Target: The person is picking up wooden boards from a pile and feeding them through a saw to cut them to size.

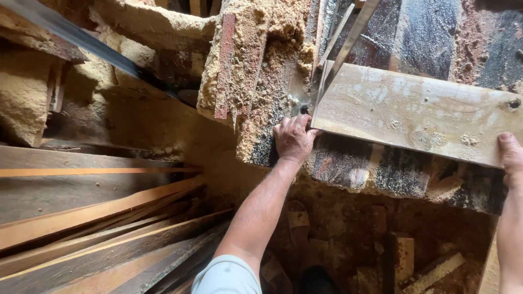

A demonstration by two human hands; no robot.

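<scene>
We look down on a saw table [348, 169] caked with sawdust, filling the upper right of the frame. A pale board [414, 114] lies flat on it, running from the centre to the right edge. Our left hand [293, 139] sits at the centre of the frame, fingers curled down onto the board's left end, pressing its near corner; the hand is closed against the wood rather than wrapped around it. Our right hand [511, 155] shows only partly at the right edge, thumb laid on the board's near edge; we cannot tell how the rest of it grips. The two hands are well apart, one at each end of the board.

Just above the left hand, thin offcut strips [340, 41] slant up toward the top of the frame from the board's left end. Heaps of sawdust [272, 65] cover the table to the left of them. In the lower left lie stacked planks [98, 218]. Scrap blocks [403, 256] litter the floor at the bottom, right of centre.
</scene>
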